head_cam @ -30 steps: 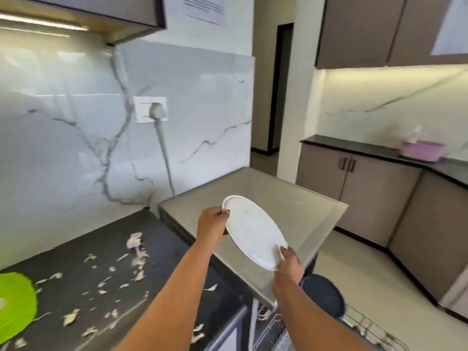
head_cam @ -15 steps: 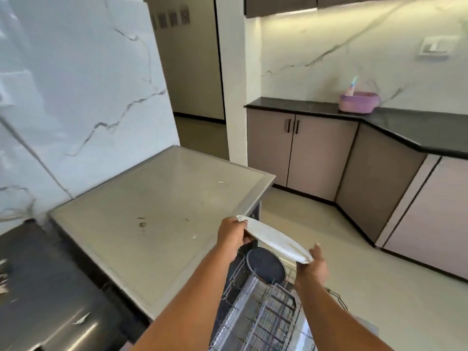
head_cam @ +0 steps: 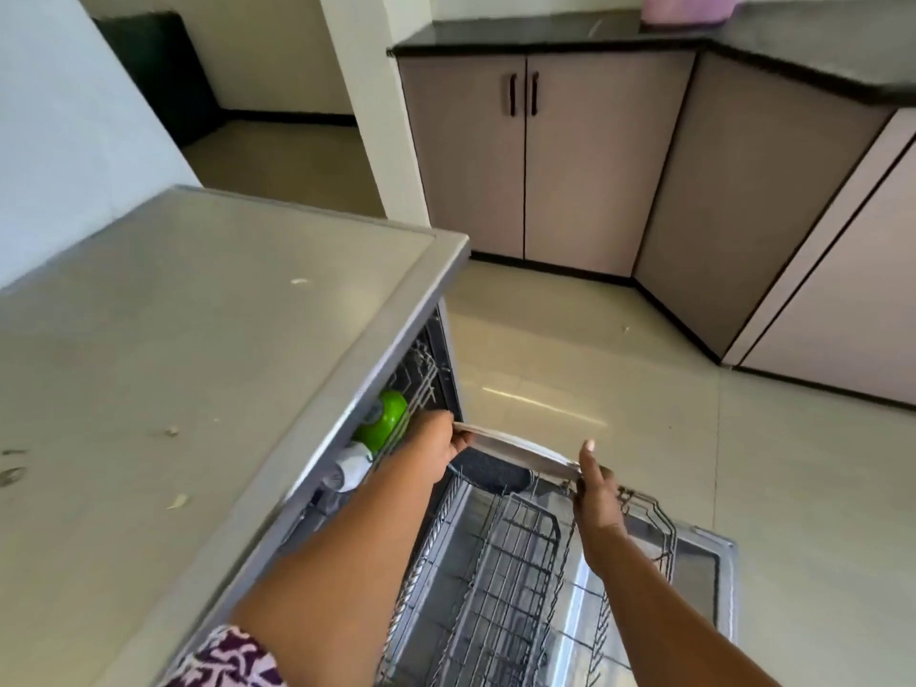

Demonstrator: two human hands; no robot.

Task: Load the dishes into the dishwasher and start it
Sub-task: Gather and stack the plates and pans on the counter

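Note:
I hold a white oval plate (head_cam: 515,449) nearly flat, seen edge-on, over the pulled-out lower rack (head_cam: 500,582) of the open dishwasher. My left hand (head_cam: 436,446) grips its left end and my right hand (head_cam: 595,488) grips its right end. A dark round dish (head_cam: 490,473) stands in the rack just under the plate. In the upper rack inside the machine sit a green cup (head_cam: 384,421) and a white item (head_cam: 353,466).
The steel dishwasher top (head_cam: 173,349) fills the left, with a few food scraps on it. The open door (head_cam: 704,582) lies low at the right. Beige cabinets (head_cam: 520,156) under a black counter line the far wall; tiled floor (head_cam: 619,369) lies between.
My view swung right and down from the littered black counter to the dishwasher. Both hands carried the plate down from above the steel top to just over the lower rack.

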